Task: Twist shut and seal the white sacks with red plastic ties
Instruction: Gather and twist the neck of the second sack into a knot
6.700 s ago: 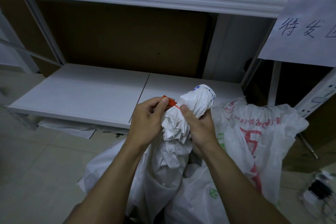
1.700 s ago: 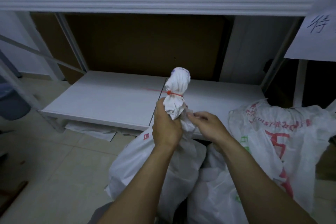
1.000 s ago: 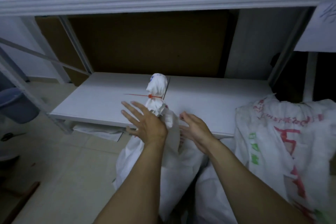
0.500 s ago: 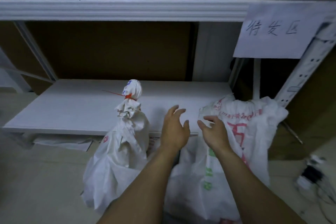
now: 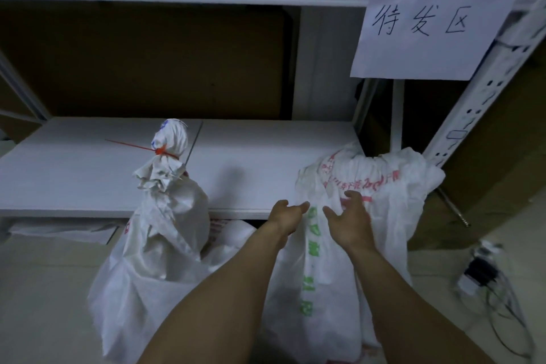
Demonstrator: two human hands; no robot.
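tied sack (image 5: 165, 233), 8 o'clock: white, blue print on its topknot, small red mark on the side. tie (image 5: 161, 151): red. open sack (image 5: 381, 216), 4 o'clock: white, red lettering near the rim, green characters in a vertical row. shelf (image 5: 266, 162): white. sign (image 5: 425, 23), 1 o'clock: white, dark handwriting.

tied sack (image 5: 159, 245): we've got this white one standing upright at about 8 o'clock, neck twisted into a knob.
red tie (image 5: 161, 151): cinched round that neck, tail sticking out toward 9 o'clock.
open sack (image 5: 369, 216): over at 3 o'clock, white with red and green print, mouth loose and rumpled, no tie we can see.
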